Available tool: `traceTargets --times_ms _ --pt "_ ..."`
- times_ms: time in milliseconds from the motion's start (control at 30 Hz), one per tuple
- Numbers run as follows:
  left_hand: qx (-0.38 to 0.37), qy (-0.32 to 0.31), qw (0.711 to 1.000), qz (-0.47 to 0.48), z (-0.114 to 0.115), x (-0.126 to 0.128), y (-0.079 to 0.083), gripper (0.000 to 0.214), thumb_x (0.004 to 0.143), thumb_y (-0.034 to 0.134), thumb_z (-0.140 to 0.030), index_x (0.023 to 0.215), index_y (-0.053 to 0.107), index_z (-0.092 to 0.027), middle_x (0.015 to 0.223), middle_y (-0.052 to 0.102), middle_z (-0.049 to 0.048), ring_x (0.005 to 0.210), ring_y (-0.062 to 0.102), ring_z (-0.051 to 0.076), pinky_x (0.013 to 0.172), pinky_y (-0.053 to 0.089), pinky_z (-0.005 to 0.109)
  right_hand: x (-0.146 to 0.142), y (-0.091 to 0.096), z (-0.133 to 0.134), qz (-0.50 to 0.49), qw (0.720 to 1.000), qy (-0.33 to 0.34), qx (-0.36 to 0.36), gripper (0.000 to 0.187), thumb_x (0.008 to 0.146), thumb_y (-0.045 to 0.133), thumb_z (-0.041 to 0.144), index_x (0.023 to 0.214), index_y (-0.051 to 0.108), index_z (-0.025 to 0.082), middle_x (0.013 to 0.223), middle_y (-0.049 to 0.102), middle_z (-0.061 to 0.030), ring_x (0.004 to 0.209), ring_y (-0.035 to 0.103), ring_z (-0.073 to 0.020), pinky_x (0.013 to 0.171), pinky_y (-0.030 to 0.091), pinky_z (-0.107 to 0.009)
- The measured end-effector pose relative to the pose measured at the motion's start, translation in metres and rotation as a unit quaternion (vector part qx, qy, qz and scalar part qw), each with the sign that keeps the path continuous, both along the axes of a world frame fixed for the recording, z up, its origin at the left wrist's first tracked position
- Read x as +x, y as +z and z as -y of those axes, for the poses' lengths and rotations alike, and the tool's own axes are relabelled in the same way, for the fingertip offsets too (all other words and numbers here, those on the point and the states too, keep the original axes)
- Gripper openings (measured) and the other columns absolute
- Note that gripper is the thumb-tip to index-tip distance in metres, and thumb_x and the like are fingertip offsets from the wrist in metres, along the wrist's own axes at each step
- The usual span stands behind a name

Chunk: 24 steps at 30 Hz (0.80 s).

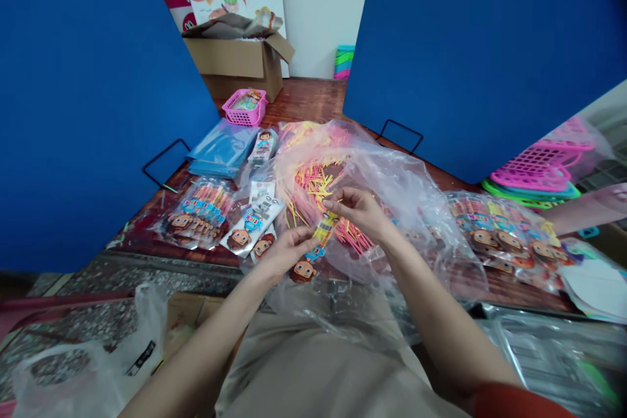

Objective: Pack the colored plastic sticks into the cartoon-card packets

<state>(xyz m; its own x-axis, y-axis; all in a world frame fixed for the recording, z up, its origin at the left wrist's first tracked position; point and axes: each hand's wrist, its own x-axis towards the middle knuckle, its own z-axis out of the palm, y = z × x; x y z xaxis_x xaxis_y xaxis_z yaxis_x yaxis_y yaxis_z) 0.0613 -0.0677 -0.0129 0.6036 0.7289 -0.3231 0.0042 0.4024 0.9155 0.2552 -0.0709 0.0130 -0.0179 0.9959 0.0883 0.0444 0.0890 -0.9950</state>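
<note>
My left hand [292,249] pinches the side of a small printed packet [323,231] with a cartoon face at its lower end and a yellow part with a barcode. At the packet's upper end, my right hand [360,210] has thumb and fingers pressed together; whether it grips the packet's edge or a thin stick is too small to tell. Behind both hands lies a large clear plastic bag [392,173], open, full of thin pink and yellow sticks [318,177]. Flat printed packets [252,225] lie left of my left hand.
Filled packets lie in a bundle [196,209] at left and in a row [509,228] at right. Blue plastic sheets [223,147], a pink basket [245,108] and a cardboard box [230,59] stand farther back. Blue panels [88,98] flank the table. Another person's arm [588,209] shows at right.
</note>
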Motion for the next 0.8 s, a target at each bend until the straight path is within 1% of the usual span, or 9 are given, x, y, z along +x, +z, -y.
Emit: traceTargets --times_ms 100,167,267,300,367,433,533,667,800 --pt "-0.029 0.008 0.999 0.013 0.002 0.002 0.001 0.045 0.065 0.078 -0.049 0.095 0.071 -0.015 0.086 0.072 0.0045 0.073 0.061 0.015 0.073 0.049 0.028 -0.004 0.014 0.004 -0.007 0.999 -0.038 0.034 0.029 0.072 0.075 0.044 0.072 0.061 0.018 0.075 0.064 -0.0009 0.065 0.055 -0.0111 0.061 0.044 -0.025" --pt "-0.046 0.022 0.998 0.022 0.004 0.002 0.003 0.048 0.067 0.075 -0.053 0.096 0.071 -0.015 0.083 0.071 0.0043 0.069 0.061 0.015 0.071 0.051 0.03 -0.003 0.024 0.007 -0.03 0.989 -0.12 0.077 0.028 0.077 0.07 0.046 0.076 0.06 0.02 0.085 0.067 -0.0032 0.073 0.059 -0.0133 0.067 0.047 -0.027" --pt "-0.06 0.036 0.997 0.038 0.005 0.0 0.004 0.048 0.068 0.074 -0.055 0.093 0.07 -0.015 0.082 0.071 0.0045 0.069 0.063 0.016 0.072 0.052 0.031 0.008 0.03 0.01 -0.032 0.949 -0.275 0.151 0.03 0.086 0.055 0.052 0.089 0.058 0.023 0.097 0.067 -0.0048 0.078 0.061 -0.0146 0.071 0.049 -0.029" --pt "-0.063 0.042 0.996 0.043 0.006 0.0 0.004 0.047 0.067 0.075 -0.055 0.092 0.07 -0.015 0.081 0.071 0.0046 0.069 0.063 0.016 0.073 0.052 0.031 0.013 0.029 0.011 -0.007 0.941 -0.298 0.159 0.031 0.088 0.053 0.054 0.091 0.058 0.023 0.096 0.067 -0.0048 0.076 0.061 -0.0146 0.071 0.049 -0.029" --pt "-0.068 0.054 0.995 0.057 0.006 0.0 0.003 0.048 0.065 0.077 -0.054 0.091 0.07 -0.014 0.081 0.071 0.0047 0.068 0.063 0.016 0.072 0.052 0.032 0.02 0.024 0.011 0.08 0.947 -0.276 0.146 0.035 0.087 0.052 0.056 0.092 0.061 0.023 0.09 0.067 -0.0045 0.074 0.06 -0.0156 0.071 0.048 -0.03" --pt "-0.071 0.064 0.993 0.075 0.005 0.001 0.0 0.05 0.065 0.077 -0.055 0.093 0.07 -0.014 0.083 0.072 0.0052 0.068 0.063 0.016 0.073 0.052 0.032 0.02 0.017 0.014 0.167 0.958 -0.195 0.126 0.037 0.088 0.051 0.056 0.095 0.064 0.022 0.09 0.067 -0.0052 0.08 0.061 -0.018 0.076 0.048 -0.031" --pt "-0.064 0.076 0.991 0.094 0.004 0.007 -0.005 0.051 0.067 0.076 -0.054 0.098 0.071 -0.014 0.089 0.072 0.006 0.076 0.065 0.017 0.077 0.05 0.03 0.005 0.009 0.021 0.237 0.958 -0.096 0.128 0.035 0.092 0.047 0.052 0.098 0.066 0.023 0.095 0.068 -0.0063 0.088 0.061 -0.0202 0.081 0.046 -0.033" --pt "-0.052 0.104 0.989 0.095 0.005 0.012 -0.007 0.051 0.068 0.074 -0.055 0.099 0.071 -0.014 0.089 0.072 0.0063 0.079 0.064 0.018 0.077 0.048 0.029 -0.017 0.005 0.029 0.259 0.949 -0.097 0.153 0.026 0.088 0.058 0.047 0.083 0.066 0.022 0.086 0.068 -0.0058 0.079 0.061 -0.0196 0.075 0.046 -0.031" --pt "-0.014 0.106 0.991 0.084 0.008 0.009 -0.003 0.052 0.069 0.071 -0.059 0.096 0.073 -0.015 0.087 0.071 0.0057 0.082 0.063 0.018 0.078 0.046 0.028 -0.024 0.004 0.029 0.225 0.96 -0.068 0.154 0.024 0.087 0.06 0.043 0.077 0.068 0.022 0.081 0.068 -0.0058 0.078 0.063 -0.0199 0.072 0.047 -0.031"
